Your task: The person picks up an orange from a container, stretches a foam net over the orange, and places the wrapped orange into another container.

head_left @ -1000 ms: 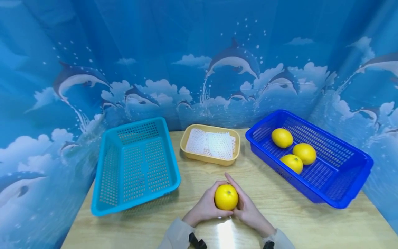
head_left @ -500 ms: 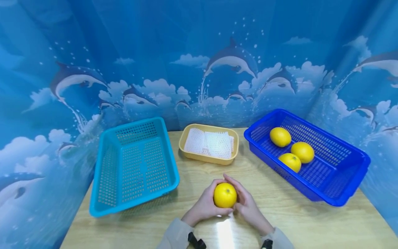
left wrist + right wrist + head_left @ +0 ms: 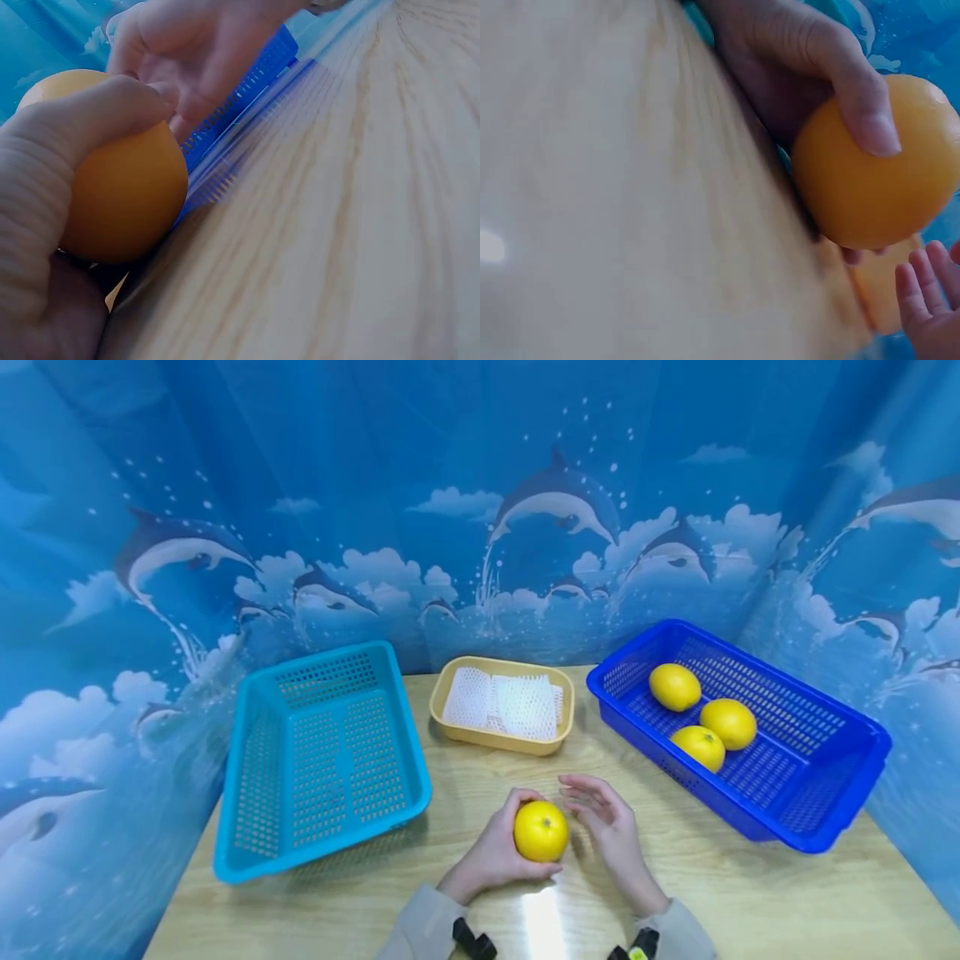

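My left hand (image 3: 497,850) grips an orange (image 3: 541,832) near the front middle of the table, with the thumb along its near side and the fingers round its far side. In the left wrist view the thumb (image 3: 97,116) lies across the orange's skin. My right hand (image 3: 611,835) is just to the right of the fruit, its fingers loosely bent and holding nothing. From the right wrist, a gap shows between its fingers (image 3: 928,289) and the orange (image 3: 877,180). Several-holed white foam net sleeves (image 3: 517,703) lie in a small yellow tray (image 3: 498,741) beyond the hands.
A teal perforated basket (image 3: 322,852) stands on the left with nothing in it. At the right, a blue basket (image 3: 813,727) holds three more oranges (image 3: 727,724). Behind the wooden table (image 3: 720,893) hangs a blue dolphin-print curtain (image 3: 465,460).
My right hand has let go of the orange and drawn slightly away to the right. The left hand keeps its grip, and the orange has barely moved.
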Tool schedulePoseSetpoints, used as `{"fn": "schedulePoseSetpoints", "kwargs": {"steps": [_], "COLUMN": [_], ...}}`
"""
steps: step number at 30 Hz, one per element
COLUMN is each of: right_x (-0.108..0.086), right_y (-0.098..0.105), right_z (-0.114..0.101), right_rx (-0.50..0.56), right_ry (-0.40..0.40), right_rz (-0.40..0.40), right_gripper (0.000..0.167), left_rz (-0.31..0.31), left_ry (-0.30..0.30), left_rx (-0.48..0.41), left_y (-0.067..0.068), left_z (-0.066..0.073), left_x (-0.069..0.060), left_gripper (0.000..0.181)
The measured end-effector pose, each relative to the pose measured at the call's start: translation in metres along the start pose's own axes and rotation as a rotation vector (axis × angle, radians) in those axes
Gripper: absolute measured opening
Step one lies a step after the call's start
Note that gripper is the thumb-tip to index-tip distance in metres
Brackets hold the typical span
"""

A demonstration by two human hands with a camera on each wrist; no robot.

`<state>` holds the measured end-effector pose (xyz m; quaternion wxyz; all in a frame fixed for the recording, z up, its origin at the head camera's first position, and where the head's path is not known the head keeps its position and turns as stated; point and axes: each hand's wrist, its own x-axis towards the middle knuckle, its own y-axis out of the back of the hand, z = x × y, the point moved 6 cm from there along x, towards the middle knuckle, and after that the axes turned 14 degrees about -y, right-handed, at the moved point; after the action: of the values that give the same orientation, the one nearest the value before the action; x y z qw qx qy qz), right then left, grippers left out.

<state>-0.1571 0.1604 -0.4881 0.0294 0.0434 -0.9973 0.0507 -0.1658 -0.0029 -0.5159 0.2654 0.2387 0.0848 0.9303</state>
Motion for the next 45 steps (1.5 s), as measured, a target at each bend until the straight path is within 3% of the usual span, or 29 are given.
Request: {"fn": "schedulePoseSetpoints", "kwargs": {"steps": [6,16,26,31,36,45], "right_x": [0.008,0.031,0.055,0.073,0.095,0.135], "right_y": [0.002,0.003,-0.001,-0.007,-0.013,-0.015], "right_z": [-0.027,-0.066,-0.092,-0.095,-0.09,-0.071], "right_rx": [0.01,-0.154,-0.57,-0.687,-0.706,-0.814], "right_ry": [-0.016,0.1,0.169,0.107,0.001,-0.126], "right_rz": [0.046,0.072,0.129,0.093,0.047,0.012], "right_gripper": [0.036,0.026,0.021,0.024,0.026,0.038], "left_rz": [-0.014,-0.024,-0.017,-0.021,-0.02,-0.037], "left_ry": [0.0,-0.02,-0.027,-0.036,-0.052,0.008], "left_rx": [0.019,0.026,0.023,0.031,0.045,0.037], "left_y": [0.0,-0.002,-0.001,-0.001,-0.001,-0.001], "left_z": [-0.001,-0.001,0.001,0.0,-0.001,-0.002], "left_x": [0.001,0.003,0.003,0.003,0.002,0.002], "left_gripper": [0.09,0.085,0.084,0.084,0.083,0.085]}}
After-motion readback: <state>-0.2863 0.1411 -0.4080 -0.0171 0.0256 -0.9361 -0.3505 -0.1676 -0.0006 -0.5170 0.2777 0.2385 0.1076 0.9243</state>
